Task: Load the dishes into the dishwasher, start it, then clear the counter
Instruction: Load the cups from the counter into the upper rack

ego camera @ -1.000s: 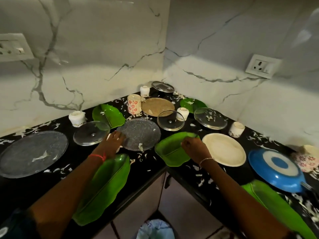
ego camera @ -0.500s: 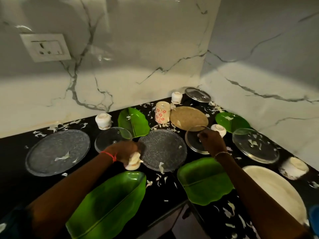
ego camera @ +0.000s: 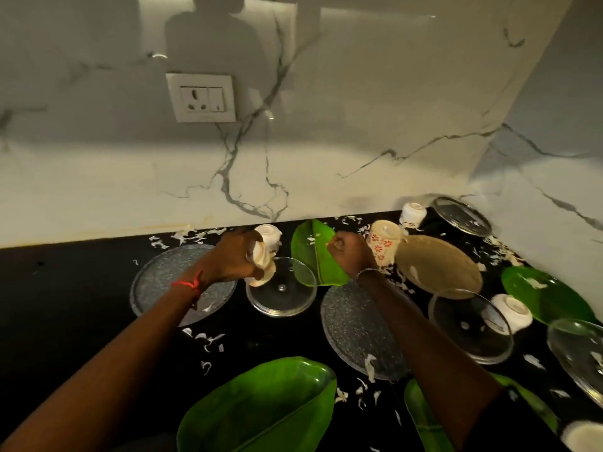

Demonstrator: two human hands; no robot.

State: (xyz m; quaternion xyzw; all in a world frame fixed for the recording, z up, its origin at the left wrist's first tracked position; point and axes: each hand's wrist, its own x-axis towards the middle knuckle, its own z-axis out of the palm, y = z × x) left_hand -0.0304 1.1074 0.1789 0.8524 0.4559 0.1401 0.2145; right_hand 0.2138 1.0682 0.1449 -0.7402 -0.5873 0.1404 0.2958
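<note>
Left hand (ego camera: 235, 256): closed round a white cup (ego camera: 260, 267), the fingers curled about its side; a red thread (ego camera: 187, 283) is worn at the wrist.
Cup: held off the black counter (ego camera: 81, 288), above the far rim of a glass lid (ego camera: 282, 290), just in front of a second cup (ego camera: 270, 234) that is set near the wall.
Right hand (ego camera: 350, 252): fingers drawn into a fist over a leaf plate (ego camera: 310, 249); whether anything is pinched in it cannot be told, as the palm is turned away.
Leaf plate: laid on the counter between the second cup and a flowered mug (ego camera: 384, 243), its near edge beside the glass lid.
Grey plate (ego camera: 156, 278): laid flat under the left forearm, touching the lid's left side.
Brown plate (ego camera: 437, 265): set just right of the mug.
Scraps (ego camera: 202, 340): white shreds are scattered over the counter and on several dishes.
Socket (ego camera: 200, 96): mounted on the marble wall above.
</note>
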